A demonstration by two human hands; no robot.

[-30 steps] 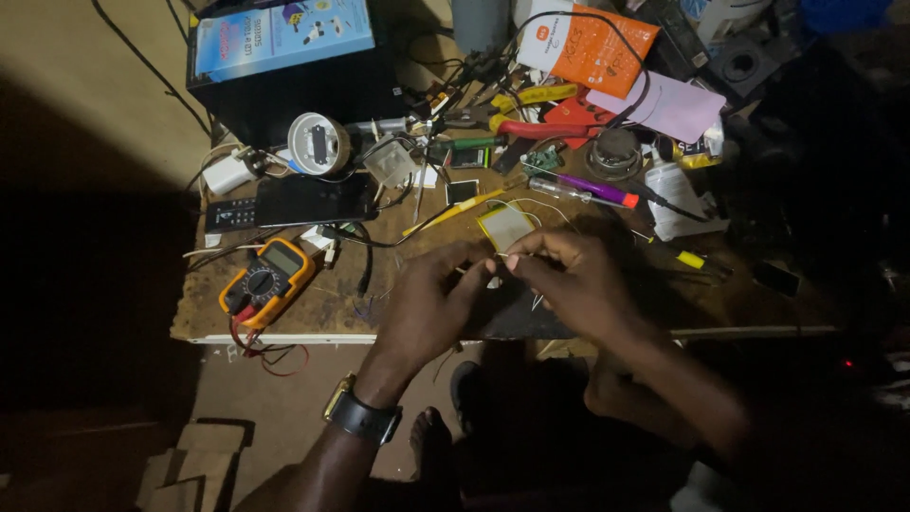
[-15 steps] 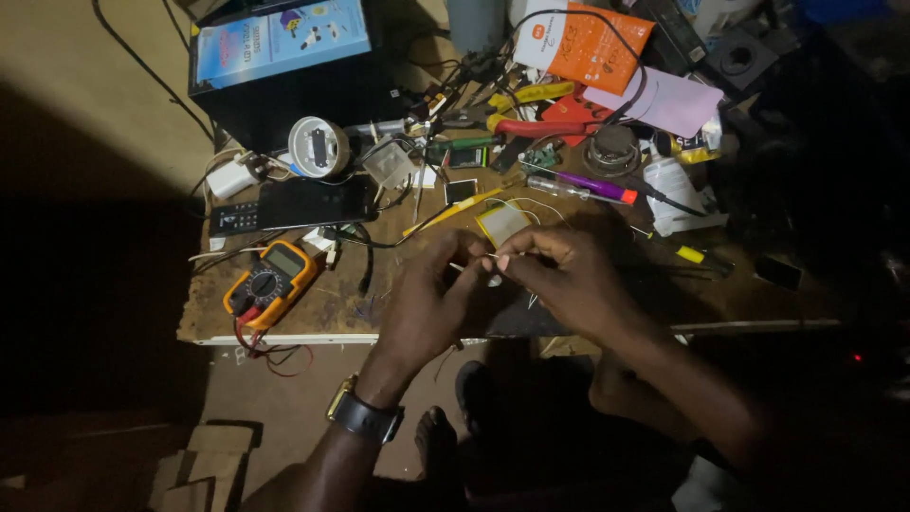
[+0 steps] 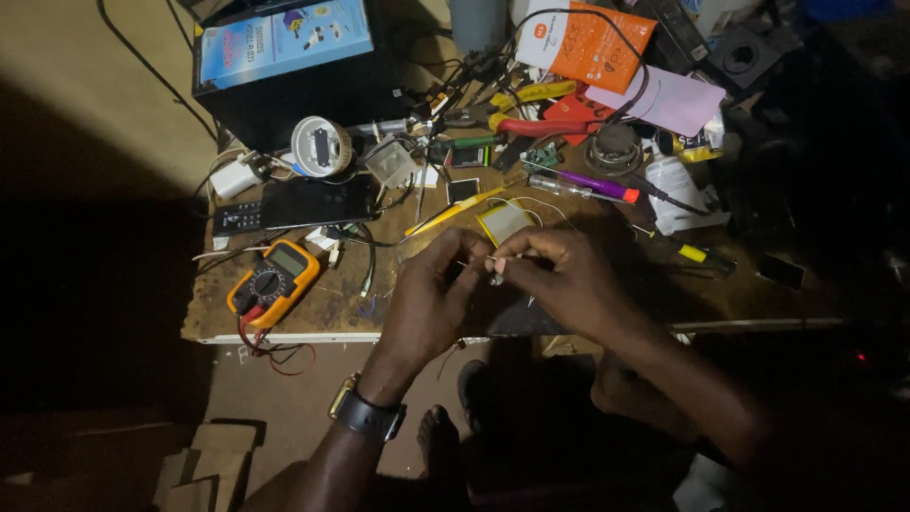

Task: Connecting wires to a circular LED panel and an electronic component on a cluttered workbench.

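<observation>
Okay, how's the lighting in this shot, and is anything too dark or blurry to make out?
Head view: light falls on the cluttered wooden bench from above, so the orange multimeter and both hands, left hand and right hand, read clearly; the right side and everything below the bench sink into deep shadow; the fine wire pinched between the hands is too thin to resolve.

Orange multimeter [image 3: 272, 282] (red leads), purple screwdriver [image 3: 585, 186]

Tabletop [image 3: 758, 299]: multimeter [image 3: 273, 283] at front left; phone [image 3: 318, 201] behind it; boxed carton [image 3: 284, 57] at rear left; pliers [image 3: 536, 123] rear centre; screwdriver [image 3: 583, 185] right of centre.
</observation>
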